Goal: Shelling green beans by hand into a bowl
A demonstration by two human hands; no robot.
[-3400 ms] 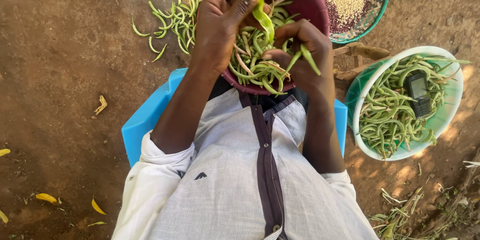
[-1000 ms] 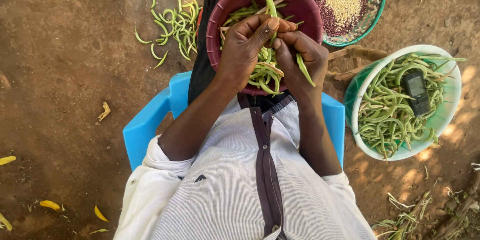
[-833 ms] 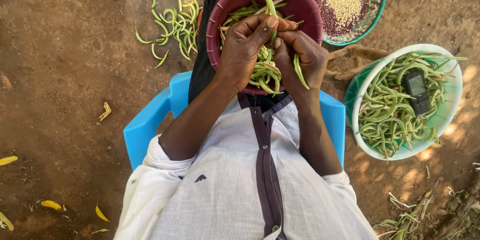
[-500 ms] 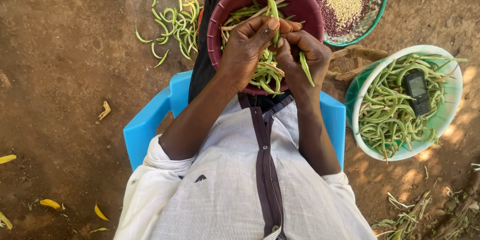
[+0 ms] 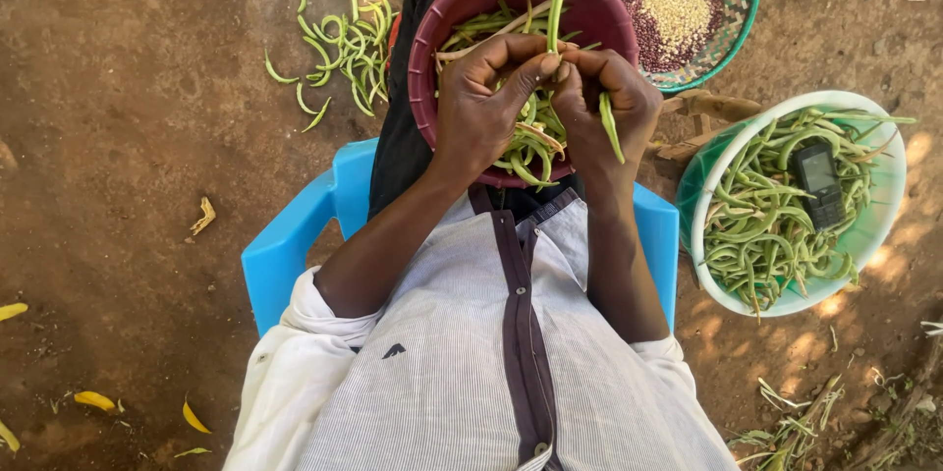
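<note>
Both hands pinch one long green bean pod at upper centre of the head view: left hand and right hand meet thumb to thumb, fingertips pressed together on the pod. Pod rises curved above the knuckles; a second strand hangs past the right palm. Hands sit over a maroon bowl of pods resting on the lap. Blue chair edges show at both sides. White basin at right holds more pods and a dark phone. Woven basket of grain, upper right. Loose pods lie on the dirt, upper left.
</note>
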